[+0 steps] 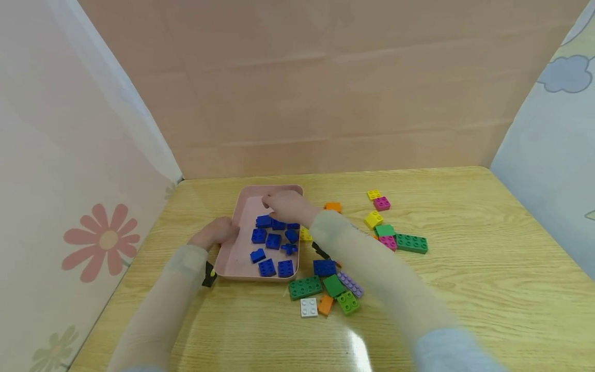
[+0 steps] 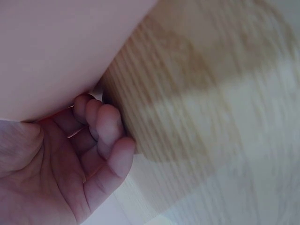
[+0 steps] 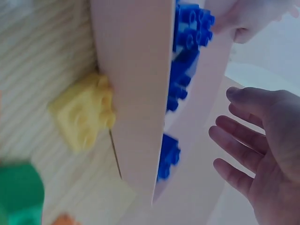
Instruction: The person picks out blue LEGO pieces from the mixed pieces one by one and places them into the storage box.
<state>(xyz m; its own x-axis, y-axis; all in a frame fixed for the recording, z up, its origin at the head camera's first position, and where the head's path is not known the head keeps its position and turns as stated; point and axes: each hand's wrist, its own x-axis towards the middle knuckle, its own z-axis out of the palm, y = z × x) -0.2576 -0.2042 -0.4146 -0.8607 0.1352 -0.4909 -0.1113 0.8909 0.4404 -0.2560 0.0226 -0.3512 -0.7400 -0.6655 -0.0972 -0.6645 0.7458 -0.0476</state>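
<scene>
A pink tray (image 1: 237,258) holds several blue building bricks (image 1: 273,241), gathered mostly in its right and middle part. At the tray's left wall, my left hand (image 1: 216,232) grips the rim; in the left wrist view its fingers (image 2: 108,124) bend against the wall's outer side. My right hand (image 1: 290,205) is over the far part of the tray, above the blue bricks. Seen from the right wrist, its fingers (image 3: 239,138) are loosely bent and apart, holding nothing. A yellow brick (image 3: 82,112) lies outside, close to the tray's right wall.
Right of the tray lie loose bricks, among them a dark green one (image 1: 304,288), a white one (image 1: 309,307), a blue one (image 1: 324,267) and a purple one (image 1: 350,284). Farther right is a long green brick (image 1: 411,243). A black piece (image 1: 209,275) sits by the tray's near left corner.
</scene>
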